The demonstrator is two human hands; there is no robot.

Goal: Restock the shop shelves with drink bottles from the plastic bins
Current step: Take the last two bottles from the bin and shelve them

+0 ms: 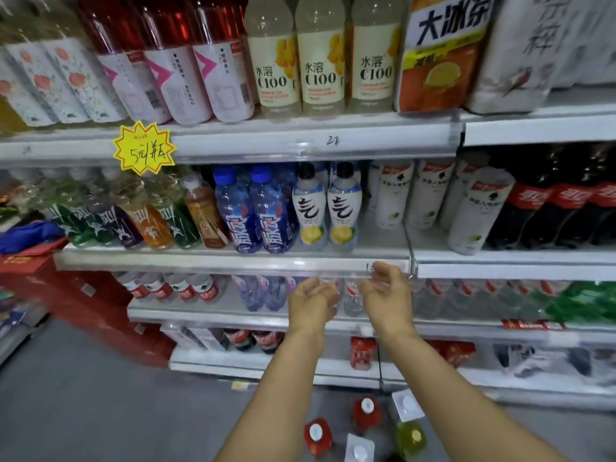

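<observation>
Both my arms reach to the third shelf [233, 316], which holds clear water bottles with red labels. My left hand [311, 303] has its fingers curled round a clear water bottle [334, 295] at the shelf front. My right hand [383, 290] hovers just right of another clear bottle [352, 300], under the shelf rail [233, 263]; its fingers are loosely curled and nothing shows plainly inside them. Below my arms stand several loose drink bottles seen from above: two red ones [318, 435] [366, 415], a green one [411, 435] and two white-topped ones [406, 404]. No bin wall is visible.
The shelf above carries blue bottles [253, 215], lemon drinks [343, 211], white bottles [393, 198] and cola [533, 211]. A yellow price star [144, 149] hangs from the upper rail. Red cartons [83, 305] stack at the left on grey floor [100, 411].
</observation>
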